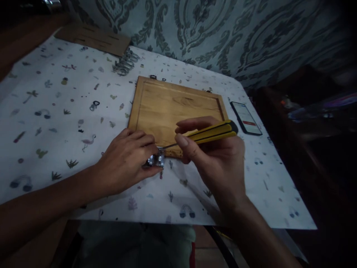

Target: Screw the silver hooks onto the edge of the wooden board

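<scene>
Patterned tablecloth (55,123) underneath; my left hand (125,163) pinches the hinge (156,160) against the wooden panel (173,108), steadying it for the screwdriver (212,133) gripped in my right hand (220,160).

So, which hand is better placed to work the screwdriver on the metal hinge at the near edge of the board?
Probably the right hand: it grips the yellow screwdriver, whose tip meets the metal hinge. The left hand is busy pinching that hinge against the wooden board.
</scene>
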Demonstrator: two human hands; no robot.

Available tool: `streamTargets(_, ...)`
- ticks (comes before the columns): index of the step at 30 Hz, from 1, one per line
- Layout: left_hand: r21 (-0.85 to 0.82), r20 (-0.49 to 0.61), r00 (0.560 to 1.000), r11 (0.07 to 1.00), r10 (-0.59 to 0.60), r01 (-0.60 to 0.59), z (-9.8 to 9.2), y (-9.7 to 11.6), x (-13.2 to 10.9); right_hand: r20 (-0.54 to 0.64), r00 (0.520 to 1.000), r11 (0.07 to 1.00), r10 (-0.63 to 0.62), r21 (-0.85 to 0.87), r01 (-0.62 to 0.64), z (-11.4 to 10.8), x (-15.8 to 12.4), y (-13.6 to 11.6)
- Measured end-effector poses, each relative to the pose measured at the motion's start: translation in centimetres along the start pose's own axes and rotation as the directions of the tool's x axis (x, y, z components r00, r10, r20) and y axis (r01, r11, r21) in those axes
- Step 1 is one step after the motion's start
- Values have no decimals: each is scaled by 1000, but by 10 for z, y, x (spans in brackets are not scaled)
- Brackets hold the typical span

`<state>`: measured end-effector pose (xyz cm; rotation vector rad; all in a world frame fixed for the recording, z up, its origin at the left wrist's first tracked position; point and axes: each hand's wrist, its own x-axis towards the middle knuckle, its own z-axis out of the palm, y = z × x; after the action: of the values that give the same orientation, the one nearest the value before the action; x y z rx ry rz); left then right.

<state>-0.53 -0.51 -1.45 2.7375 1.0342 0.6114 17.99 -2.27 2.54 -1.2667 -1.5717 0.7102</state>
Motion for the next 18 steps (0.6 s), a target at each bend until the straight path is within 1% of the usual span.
streamTargets(2,14,5,1000,1000,-2,2,-1,0,0,12,1000,1000,7,22,-8,-4,1,-3)
streamTargets(6,24,38,999,1000,3,-4,-2,-1,1,33,999,995,-18,100,15,-10,1,-9)
streamTargets(10,0,57,998,1000,3,-3,-3,-2,1,67,998,994,11,110,-18,-13,0,-12)
streamTargets(12,-9,68,998,1000,4,-3,-3,-1,1,81,997,992,5,128,-15,-14,0,-13)
streamTargets(15,-12,63,998,1000,0,1,-3,-1,1,79,996,994,-44,103,36,-13,1,-12)
streamTargets(18,-1,57,998,1000,-6,6,-3,-1,2,41,992,993,-118,33,116,-10,3,-10)
